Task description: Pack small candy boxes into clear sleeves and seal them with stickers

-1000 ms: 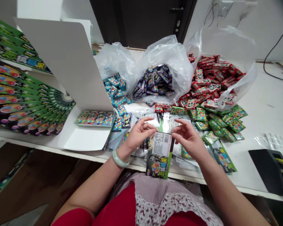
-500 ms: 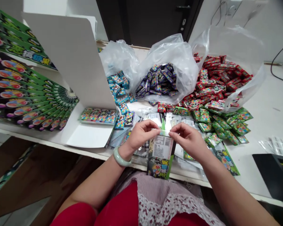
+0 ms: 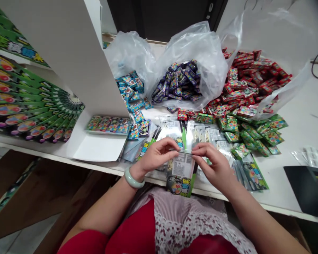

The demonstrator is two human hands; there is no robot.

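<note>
Look at this: the left hand [image 3: 157,157] and right hand [image 3: 213,165] pinch the top edge of a printed packet [image 3: 180,173], with a plastic bag [image 3: 209,46] of purple packets [image 3: 177,83] at twelve o'clock!

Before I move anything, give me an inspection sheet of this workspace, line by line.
Surface: white table, heaped with packets at the far side.
Job's things: green-edged packet with a barcode label, held upright.
Clutter: clear plastic bags of purple packets and red packets; loose blue packets and green packets; fanned green printed cards; white card box.
Hands: left hand, wearing a jade bangle, and right hand both pinch the packet's top edge.
Cables: black cable, far right.
Surroundings: dark door; black object, lower right.
</note>
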